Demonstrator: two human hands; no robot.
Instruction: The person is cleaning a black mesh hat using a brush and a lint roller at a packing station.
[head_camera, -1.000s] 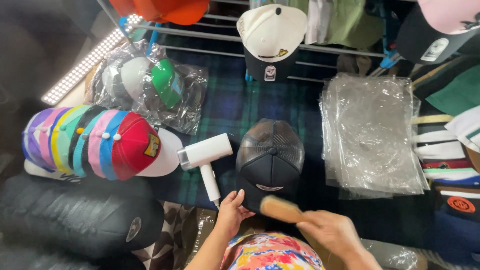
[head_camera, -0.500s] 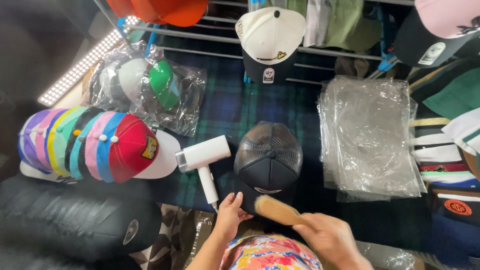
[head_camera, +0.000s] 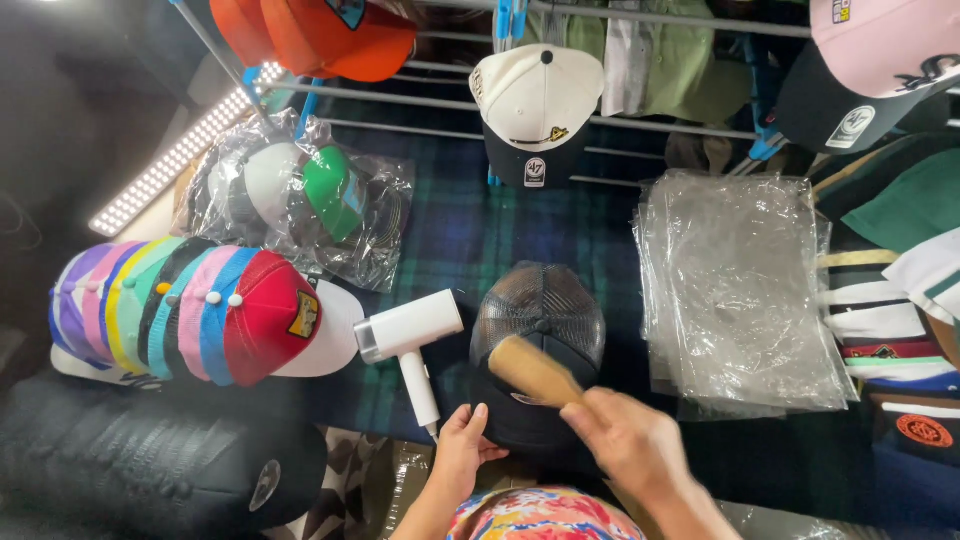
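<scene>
A black mesh-backed cap (head_camera: 540, 320) lies on a dark plaid cloth (head_camera: 470, 225) in front of me. My left hand (head_camera: 463, 450) rests on the cap's brim at its near left edge. My right hand (head_camera: 625, 445) grips the handle of a wooden brush (head_camera: 530, 370), whose head lies on the cap's front panel. A white hair dryer (head_camera: 408, 335) lies just left of the cap, handle toward me.
A stack of colourful caps (head_camera: 200, 315) sits at left, bagged caps (head_camera: 300, 200) behind it. A pile of clear plastic bags (head_camera: 735, 285) lies at right. More caps hang on a metal rack (head_camera: 640, 125) at the back. Folded striped items (head_camera: 895, 330) sit far right.
My right hand has moved the brush up from the brim onto the cap's front panel. My left hand has stayed on the brim.
</scene>
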